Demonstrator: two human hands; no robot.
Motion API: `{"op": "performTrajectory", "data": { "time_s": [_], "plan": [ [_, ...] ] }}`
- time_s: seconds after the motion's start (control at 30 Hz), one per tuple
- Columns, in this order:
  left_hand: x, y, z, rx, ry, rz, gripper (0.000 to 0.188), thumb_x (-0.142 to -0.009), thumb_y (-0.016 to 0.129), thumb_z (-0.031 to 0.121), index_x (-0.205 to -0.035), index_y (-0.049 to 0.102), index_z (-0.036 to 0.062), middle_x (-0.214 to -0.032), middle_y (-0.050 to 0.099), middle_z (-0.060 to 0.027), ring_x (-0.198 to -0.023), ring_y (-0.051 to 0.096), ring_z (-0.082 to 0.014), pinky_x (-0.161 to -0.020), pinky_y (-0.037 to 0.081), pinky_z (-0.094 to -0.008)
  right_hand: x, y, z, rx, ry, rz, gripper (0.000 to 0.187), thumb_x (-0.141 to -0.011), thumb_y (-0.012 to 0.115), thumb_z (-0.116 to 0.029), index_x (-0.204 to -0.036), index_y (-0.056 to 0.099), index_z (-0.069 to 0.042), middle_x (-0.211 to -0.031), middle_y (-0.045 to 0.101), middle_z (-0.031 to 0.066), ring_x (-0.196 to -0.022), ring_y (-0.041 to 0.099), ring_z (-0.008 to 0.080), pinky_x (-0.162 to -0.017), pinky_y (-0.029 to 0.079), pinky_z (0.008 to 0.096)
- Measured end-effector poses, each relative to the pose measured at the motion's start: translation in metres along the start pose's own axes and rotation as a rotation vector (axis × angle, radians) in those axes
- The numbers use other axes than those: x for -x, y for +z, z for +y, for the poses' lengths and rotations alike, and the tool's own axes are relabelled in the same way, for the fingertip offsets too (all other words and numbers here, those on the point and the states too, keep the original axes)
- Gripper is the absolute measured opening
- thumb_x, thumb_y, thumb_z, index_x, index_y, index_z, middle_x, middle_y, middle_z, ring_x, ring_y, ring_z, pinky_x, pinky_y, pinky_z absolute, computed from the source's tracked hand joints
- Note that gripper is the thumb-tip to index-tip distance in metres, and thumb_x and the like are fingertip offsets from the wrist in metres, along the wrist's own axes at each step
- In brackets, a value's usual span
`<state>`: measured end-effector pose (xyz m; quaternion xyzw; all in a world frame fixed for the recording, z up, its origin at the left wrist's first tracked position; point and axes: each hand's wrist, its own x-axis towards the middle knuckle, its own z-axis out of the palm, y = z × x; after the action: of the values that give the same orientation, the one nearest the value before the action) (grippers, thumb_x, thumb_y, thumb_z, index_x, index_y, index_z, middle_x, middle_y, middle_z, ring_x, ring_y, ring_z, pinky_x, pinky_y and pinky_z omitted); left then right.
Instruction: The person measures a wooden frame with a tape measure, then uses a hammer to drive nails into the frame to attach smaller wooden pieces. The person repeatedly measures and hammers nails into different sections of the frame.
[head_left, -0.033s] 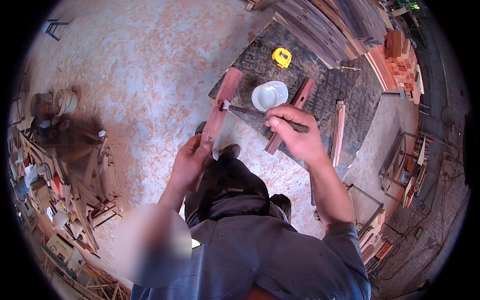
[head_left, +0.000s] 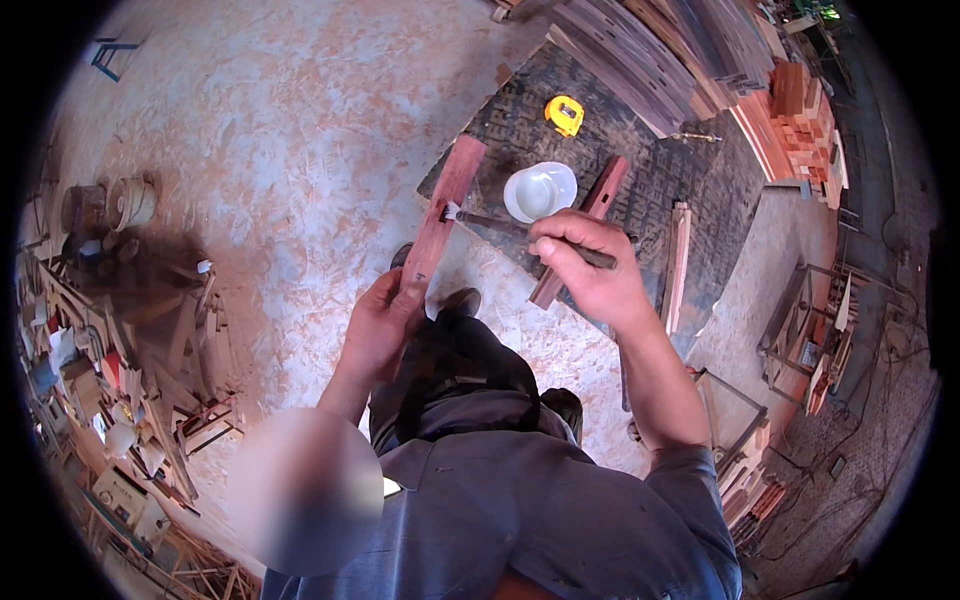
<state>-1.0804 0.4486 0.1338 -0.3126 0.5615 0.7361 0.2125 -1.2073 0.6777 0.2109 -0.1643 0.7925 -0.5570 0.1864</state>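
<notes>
I see one long reddish wooden slat [head_left: 443,222] as the piece in hand: flat, narrow, pinkish-red along its face, its far end resting on the dark work mat [head_left: 690,180] and its near end running down toward me. My left hand [head_left: 378,328] is wrapped around that near end, fingers closed on the wood. My right hand [head_left: 590,268] is clenched around the dark handle of one brush [head_left: 520,228], which lies nearly level; its pale bristle tip touches the slat's right edge about midway along.

Just beyond the brush sits one white bowl [head_left: 540,190] on the mat, close beside the brush handle. A second reddish slat [head_left: 592,215] lies slanted on the mat, partly hidden under my right hand. A third, paler strip [head_left: 678,265] lies near the mat's right edge. One yellow tape measure [head_left: 565,114] rests farther back on the mat, well apart from the bowl.

Behind the mat is a stack of dark planks [head_left: 660,55], with orange-red bricks or blocks [head_left: 800,110] to its right. The floor [head_left: 250,150] is dusted with pale sawdust. Far left, two round buckets [head_left: 110,205] stand among scrap wood.
</notes>
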Motion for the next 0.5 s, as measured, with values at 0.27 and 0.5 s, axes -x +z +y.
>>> {"op": "performTrajectory", "data": {
  "time_s": [0.27, 0.5],
  "plan": [
    [-0.006, -0.012, -0.011, 0.323, -0.012, -0.031, 0.031, -0.093, 0.058, 0.022, -0.115, 0.054, -0.0008, -0.097, 0.062, -0.0100, -0.085, 0.062, -0.0192, -0.077, 0.052, -0.0315, 0.001, -0.047, -0.006, -0.148, 0.274, 0.439, 0.016, -0.087, 0.064, -0.012, -0.097, 0.068, 0.000, -0.086, 0.066, 0.0033, -0.076, 0.059, 0.0098, -0.070, 0.047, 0.0235],
    [-0.028, -0.028, -0.004, 0.577, 0.317, 0.068, 0.027, -0.086, 0.061, 0.011, -0.111, 0.055, 0.0021, -0.108, 0.063, -0.0142, -0.096, 0.063, -0.0263, -0.084, 0.053, -0.0377, 0.002, -0.042, 0.077, 0.015, 0.323, 0.434, 0.020, -0.086, 0.066, -0.016, -0.096, 0.068, 0.002, -0.085, 0.066, 0.0039, -0.077, 0.059, 0.0083, -0.072, 0.048, 0.0232]
  ]
}}
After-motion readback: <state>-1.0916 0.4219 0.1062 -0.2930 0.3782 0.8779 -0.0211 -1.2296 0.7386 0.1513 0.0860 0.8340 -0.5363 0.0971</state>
